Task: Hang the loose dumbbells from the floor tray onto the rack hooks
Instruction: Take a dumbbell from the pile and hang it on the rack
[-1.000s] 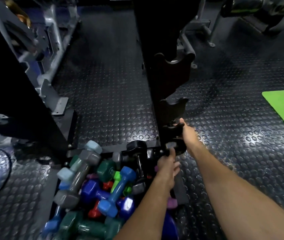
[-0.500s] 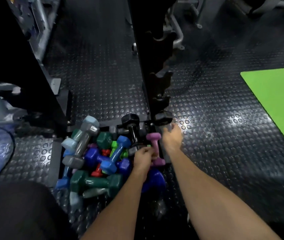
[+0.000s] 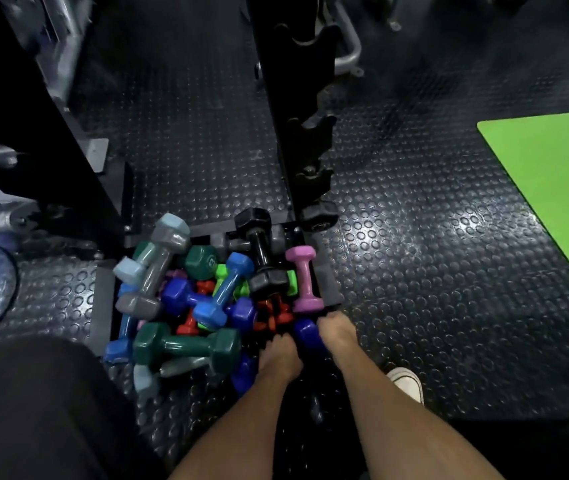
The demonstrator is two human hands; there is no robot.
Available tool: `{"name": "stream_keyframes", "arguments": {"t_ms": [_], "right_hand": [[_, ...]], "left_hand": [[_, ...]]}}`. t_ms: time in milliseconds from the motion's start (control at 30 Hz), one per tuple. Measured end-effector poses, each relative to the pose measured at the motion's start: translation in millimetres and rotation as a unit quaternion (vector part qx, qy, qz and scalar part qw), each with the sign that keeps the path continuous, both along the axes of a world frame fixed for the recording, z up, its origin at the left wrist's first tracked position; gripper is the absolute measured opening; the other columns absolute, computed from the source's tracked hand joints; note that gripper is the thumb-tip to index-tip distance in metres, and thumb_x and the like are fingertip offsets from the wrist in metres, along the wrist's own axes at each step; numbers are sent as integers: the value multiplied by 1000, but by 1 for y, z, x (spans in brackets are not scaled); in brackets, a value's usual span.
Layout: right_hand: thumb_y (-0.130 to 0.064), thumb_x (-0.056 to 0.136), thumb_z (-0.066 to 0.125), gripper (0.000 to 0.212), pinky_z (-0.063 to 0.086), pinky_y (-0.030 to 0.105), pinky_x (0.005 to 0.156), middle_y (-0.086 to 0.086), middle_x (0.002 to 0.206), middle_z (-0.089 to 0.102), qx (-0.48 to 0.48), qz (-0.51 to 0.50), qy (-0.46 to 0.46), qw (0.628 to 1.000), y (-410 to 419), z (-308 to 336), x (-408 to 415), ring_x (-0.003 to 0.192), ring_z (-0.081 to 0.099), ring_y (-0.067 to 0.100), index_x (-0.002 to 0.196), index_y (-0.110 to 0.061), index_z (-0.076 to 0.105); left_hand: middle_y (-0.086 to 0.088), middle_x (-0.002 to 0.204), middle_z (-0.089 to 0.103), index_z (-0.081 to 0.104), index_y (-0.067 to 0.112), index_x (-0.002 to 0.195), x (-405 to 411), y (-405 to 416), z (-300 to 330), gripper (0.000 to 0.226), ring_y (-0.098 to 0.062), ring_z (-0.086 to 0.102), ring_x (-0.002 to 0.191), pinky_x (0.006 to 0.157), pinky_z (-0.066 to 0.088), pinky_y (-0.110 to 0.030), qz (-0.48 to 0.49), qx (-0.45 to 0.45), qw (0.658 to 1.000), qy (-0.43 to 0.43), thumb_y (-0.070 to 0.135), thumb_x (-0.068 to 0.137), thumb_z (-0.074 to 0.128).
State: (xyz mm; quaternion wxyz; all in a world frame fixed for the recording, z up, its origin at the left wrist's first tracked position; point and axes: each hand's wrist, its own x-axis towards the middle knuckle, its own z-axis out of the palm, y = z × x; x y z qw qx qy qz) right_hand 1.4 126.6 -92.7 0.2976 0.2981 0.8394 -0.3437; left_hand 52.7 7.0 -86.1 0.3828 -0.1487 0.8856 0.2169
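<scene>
Lying between both hands' grip: a dark blue dumbbell [image 3: 305,336].

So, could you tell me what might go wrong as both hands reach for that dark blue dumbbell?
The dark blue dumbbell sits at the tray's near edge; lifting it between both hands could slip it toward the white shoe. The pink dumbbell lies loose just beyond the right hand and may roll if the pile shifts.
</scene>
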Motion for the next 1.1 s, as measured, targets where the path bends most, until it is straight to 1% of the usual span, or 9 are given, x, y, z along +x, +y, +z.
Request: {"name": "stream_keyframes", "arguments": {"t_ms": [167, 267, 467, 567, 667, 767, 900, 1000, 1100], "right_hand": [[-27, 97, 67, 34, 47, 27, 72, 11, 122, 68, -192, -105, -35, 975, 0, -7, 24, 94, 63, 20, 129, -17, 63], [-26, 94, 74, 42, 42, 23, 65, 7, 125, 68, -232, -120, -24, 965, 7, -5, 29, 90, 62, 11, 133, -17, 61], [-38, 56, 96, 77, 50, 26, 66, 6, 121, 72, -324, -175, -5, 930, 24, 15, 35, 93, 70, 19, 123, -24, 62], [-40, 49, 96, 94, 55, 32, 76, 6, 125, 72, -388, -184, -7, 903, 35, 35, 29, 99, 71, 22, 133, -26, 57], [-50, 85, 76, 63, 50, 42, 97, 6, 129, 73, -455, -191, 12, 870, 50, 57, 17, 115, 67, 24, 138, -21, 59], [-54, 104, 44, 53, 54, 44, 95, 11, 128, 73, -479, -219, 28, 849, 59, 78, 1, 118, 68, 28, 131, -14, 67], [-42, 95, 65, 48, 54, 42, 94, 18, 135, 67, -517, -215, 53, 827, 52, 98, -15, 116, 68, 29, 133, -12, 67], [-37, 68, 93, 84, 49, 41, 98, 13, 143, 63, -575, -155, 51, 802, 54, 102, -27, 125, 63, 27, 143, -23, 60], [-22, 70, 89, 91, 46, 47, 108, 4, 143, 64, -554, -55, 62, 829, 54, 109, -47, 127, 63, 22, 150, -33, 49]], "left_hand": [[-11, 128, 67, 57, 20, 129, -5, -1, -19, 40, -32, 63, 121, 102, 48, -40, 11, 10, 1000, 10, 15, 89, 60], [-11, 124, 68, 57, 21, 128, -7, -6, -23, 42, -33, 64, 119, 99, 49, -37, 27, 47, 999, 0, 16, 87, 60], [-1, 108, 75, 67, 31, 121, -9, -6, -19, 49, -26, 71, 103, 91, 56, -35, 84, 158, 984, 24, 35, 72, 68], [3, 102, 78, 73, 29, 115, -11, 3, -5, 56, -16, 73, 97, 87, 58, -31, 112, 229, 965, 58, 44, 61, 75], [4, 95, 79, 78, 29, 101, -16, 17, 6, 46, -13, 74, 91, 88, 59, -36, 173, 301, 933, 90, 36, 57, 84], [6, 99, 80, 78, 35, 98, -23, 27, 19, 36, -13, 74, 97, 96, 58, -41, 220, 383, 888, 126, 16, 69, 86], [11, 91, 78, 73, 23, 103, -45, 33, 46, 35, -2, 71, 88, 80, 55, -20, 239, 446, 851, 140, -7, 84, 74], [-1, 74, 71, 70, 14, 98, -64, 29, 58, 29, -10, 64, 61, 57, 51, -23, 245, 469, 842, 106, -11, 83, 68], [-10, 68, 67, 67, 2, 106, -83, 23, 65, 38, -17, 60, 54, 52, 50, -28, 275, 500, 818, 77, -7, 68, 68]]}}
